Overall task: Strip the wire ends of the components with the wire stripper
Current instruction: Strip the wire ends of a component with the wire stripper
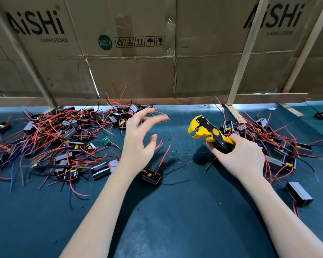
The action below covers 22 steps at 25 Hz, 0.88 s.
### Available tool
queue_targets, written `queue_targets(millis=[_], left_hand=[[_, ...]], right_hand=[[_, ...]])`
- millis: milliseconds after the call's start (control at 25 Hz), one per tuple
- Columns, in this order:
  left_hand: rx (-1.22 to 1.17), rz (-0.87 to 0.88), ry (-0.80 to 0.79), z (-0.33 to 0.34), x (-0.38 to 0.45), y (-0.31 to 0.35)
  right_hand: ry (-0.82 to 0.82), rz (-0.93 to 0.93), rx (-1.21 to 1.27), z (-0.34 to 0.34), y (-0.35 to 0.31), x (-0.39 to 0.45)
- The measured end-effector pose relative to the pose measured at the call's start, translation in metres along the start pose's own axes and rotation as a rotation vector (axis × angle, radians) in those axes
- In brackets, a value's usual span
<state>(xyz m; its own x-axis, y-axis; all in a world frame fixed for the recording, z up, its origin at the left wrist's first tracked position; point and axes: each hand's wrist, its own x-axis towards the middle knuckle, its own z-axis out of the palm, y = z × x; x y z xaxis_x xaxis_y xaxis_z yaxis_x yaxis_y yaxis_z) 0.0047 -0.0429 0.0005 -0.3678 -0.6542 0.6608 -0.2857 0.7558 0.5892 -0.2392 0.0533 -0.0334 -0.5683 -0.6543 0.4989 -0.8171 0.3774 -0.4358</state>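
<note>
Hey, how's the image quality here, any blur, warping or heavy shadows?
Head view: the left hand's fingertips are motion-blurred; the right hand and the wire stripper are sharp; wide-angle warping bends the wooden slats; soft shadows fall on the green mat beneath both arms.

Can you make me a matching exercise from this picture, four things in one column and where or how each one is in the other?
Column A
1. wire stripper
2. left hand
3. green circuit board
4. cardboard boxes

Column B
a. behind the table
b. open, holding nothing
c. gripped in the right hand
d. lying beside the left pile

Pairs: 1-c, 2-b, 3-d, 4-a
</note>
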Motion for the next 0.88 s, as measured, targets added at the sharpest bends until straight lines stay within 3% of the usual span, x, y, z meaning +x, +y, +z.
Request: queue_targets(millis=[80, 240, 320, 520, 880], left_hand=[[-0.031, 0.122, -0.151, -0.016, -0.002, 0.004], [-0.049, -0.192, -0.696, -0.016, -0.010, -0.002], [-0.147, -0.305, -0.823, -0.002, -0.009, -0.005], [-0.394, -0.401, -0.647, 0.017, -0.006, -0.013], [-0.371, -0.434, -0.426, 0.020, -0.009, -0.020]], right_hand=[[-0.018, -0.003, 0.006, 0.002, -0.003, -0.002], [-0.040, -0.012, 0.013, 0.001, -0.007, -0.001], [-0.014, -0.004, 0.005, -0.002, -0.002, 0.003], [0.047, -0.076, -0.098, 0.001, 0.005, 0.002], [0.096, -0.198, -0.266, 0.013, 0.001, -0.002]])
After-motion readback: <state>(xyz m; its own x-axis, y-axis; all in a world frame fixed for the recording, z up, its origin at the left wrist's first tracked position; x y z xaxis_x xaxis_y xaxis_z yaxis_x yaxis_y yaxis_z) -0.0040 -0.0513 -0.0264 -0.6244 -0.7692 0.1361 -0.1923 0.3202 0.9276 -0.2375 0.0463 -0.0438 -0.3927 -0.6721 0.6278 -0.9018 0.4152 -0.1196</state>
